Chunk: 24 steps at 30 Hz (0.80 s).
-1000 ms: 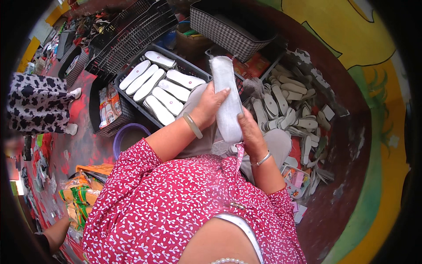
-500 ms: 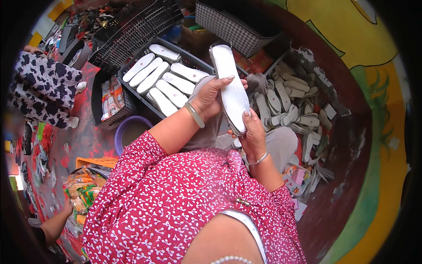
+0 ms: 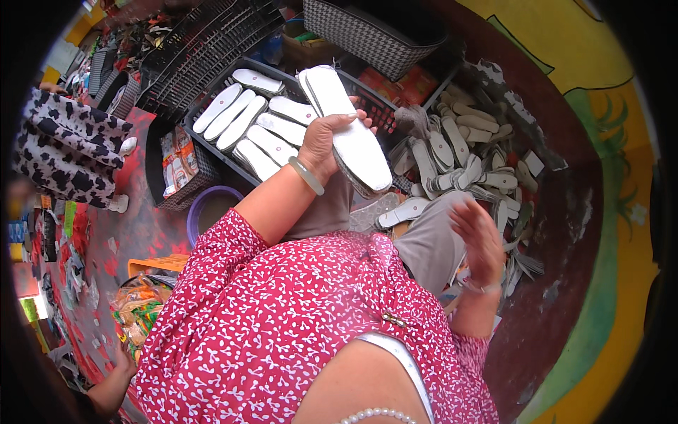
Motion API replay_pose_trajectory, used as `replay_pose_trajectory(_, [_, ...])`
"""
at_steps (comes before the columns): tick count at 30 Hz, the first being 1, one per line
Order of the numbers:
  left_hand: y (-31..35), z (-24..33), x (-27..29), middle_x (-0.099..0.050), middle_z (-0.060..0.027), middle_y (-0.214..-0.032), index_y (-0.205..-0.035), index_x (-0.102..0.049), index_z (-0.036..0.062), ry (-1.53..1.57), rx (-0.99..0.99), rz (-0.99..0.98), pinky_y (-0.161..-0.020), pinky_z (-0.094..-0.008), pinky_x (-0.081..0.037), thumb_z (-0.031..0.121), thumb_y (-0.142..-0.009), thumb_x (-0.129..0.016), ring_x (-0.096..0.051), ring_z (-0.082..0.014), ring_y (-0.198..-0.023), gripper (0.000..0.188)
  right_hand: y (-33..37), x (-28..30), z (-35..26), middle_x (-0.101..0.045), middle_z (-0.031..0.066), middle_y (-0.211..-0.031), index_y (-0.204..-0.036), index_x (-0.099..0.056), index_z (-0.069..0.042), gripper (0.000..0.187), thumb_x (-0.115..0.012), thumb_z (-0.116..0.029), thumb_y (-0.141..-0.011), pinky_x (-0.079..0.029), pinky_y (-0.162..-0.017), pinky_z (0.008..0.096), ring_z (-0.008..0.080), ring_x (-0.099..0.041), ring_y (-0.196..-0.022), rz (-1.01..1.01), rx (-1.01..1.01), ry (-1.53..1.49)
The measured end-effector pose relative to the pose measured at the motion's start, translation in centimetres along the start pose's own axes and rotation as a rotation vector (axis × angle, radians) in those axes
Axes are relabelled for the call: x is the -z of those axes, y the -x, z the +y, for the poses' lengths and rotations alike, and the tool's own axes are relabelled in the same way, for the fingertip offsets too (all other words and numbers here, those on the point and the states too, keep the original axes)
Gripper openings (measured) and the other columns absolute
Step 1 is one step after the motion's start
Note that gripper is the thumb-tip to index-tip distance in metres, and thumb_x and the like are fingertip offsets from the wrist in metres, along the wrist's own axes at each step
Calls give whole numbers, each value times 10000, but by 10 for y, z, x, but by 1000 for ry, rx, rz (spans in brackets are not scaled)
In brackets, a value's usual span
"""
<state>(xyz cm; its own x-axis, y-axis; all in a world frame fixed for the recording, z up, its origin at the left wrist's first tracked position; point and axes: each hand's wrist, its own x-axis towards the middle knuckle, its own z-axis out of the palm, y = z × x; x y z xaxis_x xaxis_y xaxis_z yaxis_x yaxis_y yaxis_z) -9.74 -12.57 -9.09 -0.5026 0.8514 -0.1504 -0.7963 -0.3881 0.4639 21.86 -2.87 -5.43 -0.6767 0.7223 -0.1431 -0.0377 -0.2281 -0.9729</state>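
Observation:
My left hand [image 3: 326, 145] is closed around the middle of a thick stack of white insoles [image 3: 364, 155], held tilted in front of me. Grey layers show along the stack's edge. My right hand [image 3: 480, 244] is apart from it, over my right knee, holding nothing that I can see. Its fingers look stretched out, though motion blurs them. One loose white insole [image 3: 404, 212] lies between my legs. Beyond my left forearm, a dark plastic crate [image 3: 194, 134] holds several piles of white insoles [image 3: 282, 128].
To the right is a heap of loose insoles [image 3: 452, 152] by the painted wall [image 3: 565, 233]. A checked basket [image 3: 374, 35] and black crates [image 3: 205, 53] stand behind. On the left are a purple basin [image 3: 194, 219], a person in a spotted garment [image 3: 70, 145], and another person's hand [image 3: 123, 360] at bagged goods.
My right hand has let go of the stack of insoles and moved right, toward my knee. The left hand keeps hold of the stack, which has shifted slightly left.

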Motion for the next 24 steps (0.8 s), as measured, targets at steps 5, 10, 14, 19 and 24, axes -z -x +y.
replay_pose_trajectory(5, [-12,-7,5,-569,-155,-920,-1213,-411,-19,-11,8,-62,-915,-501,-464,14,-652,-566,-592,-298,-871,583,212,217,43,-673,148,-942,-1048,-629,16,341,-519,-275,-906,-505,-784,356,249,-649,-881,657,-610,882])
replay_pose_trajectory(10, [-30,-17,16,-566,-167,-987,-1270,-382,-29,-146,134,-223,-1012,-487,-373,51,-760,-568,-563,-286,-954,549,430,206,43,-655,198,-905,-880,-695,-46,249,-572,-246,-799,-489,-726,439,382,-623,-847,642,-1117,1620])
replay_pose_trajectory(14, [-34,-27,30,-556,-147,-1048,-1297,-380,4,-248,306,-288,-1043,-446,-351,78,-824,-547,-543,-267,-1019,507,495,114,29,-645,65,-692,-792,-682,4,151,-540,-45,-773,-476,-565,313,157,-594,-637,1194,-948,819])
replay_pose_trajectory(19, [-54,-42,16,-567,-152,-1076,-1280,-398,8,-380,383,-353,-1024,-448,-373,105,-832,-549,-543,-290,-1043,483,507,34,48,-657,39,-796,-910,-684,-44,219,-489,-56,-812,-461,-524,248,115,-605,-665,1251,-1096,347])
replay_pose_trajectory(24, [-48,-56,24,-566,-159,-1114,-1262,-423,8,-432,455,-214,-1004,-442,-395,117,-836,-559,-546,-281,-1052,460,517,8,126,-656,39,-793,-961,-694,-65,237,-483,-87,-854,-482,-515,254,116,-602,-616,1260,-1334,122])
